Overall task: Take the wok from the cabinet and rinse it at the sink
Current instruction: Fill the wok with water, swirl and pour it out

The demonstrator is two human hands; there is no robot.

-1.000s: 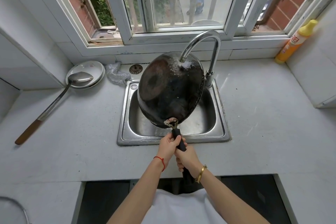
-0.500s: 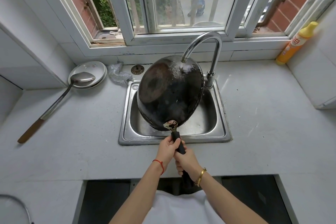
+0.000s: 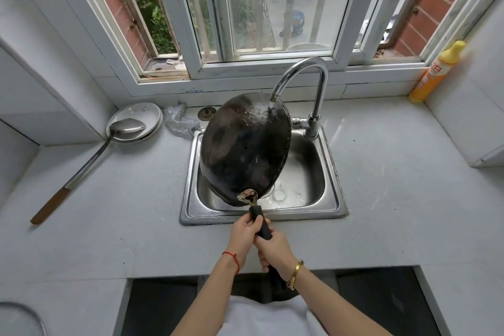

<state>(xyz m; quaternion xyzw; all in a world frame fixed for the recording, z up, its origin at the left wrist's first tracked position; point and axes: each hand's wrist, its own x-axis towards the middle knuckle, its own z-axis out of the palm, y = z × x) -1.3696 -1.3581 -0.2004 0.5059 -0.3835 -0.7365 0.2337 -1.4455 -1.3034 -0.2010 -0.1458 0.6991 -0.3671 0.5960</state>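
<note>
Both hands clamp the black handle (image 3: 261,224): left hand (image 3: 243,234) nearer the wok (image 3: 245,147), right hand (image 3: 275,252) behind, tilting its blackened underside up under the faucet (image 3: 316,90) over the sink (image 3: 331,172).

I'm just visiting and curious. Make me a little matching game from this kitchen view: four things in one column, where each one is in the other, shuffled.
Things:
1. wok
2. ladle
3. bottle
4. scrubber

Places:
A. leaning in the far right corner by the window
B. bowl resting on a plate, handle on the counter
C. tilted over the sink under the faucet
D. on the counter just left of the sink's back corner

Pairs: 1-C, 2-B, 3-A, 4-D
</note>
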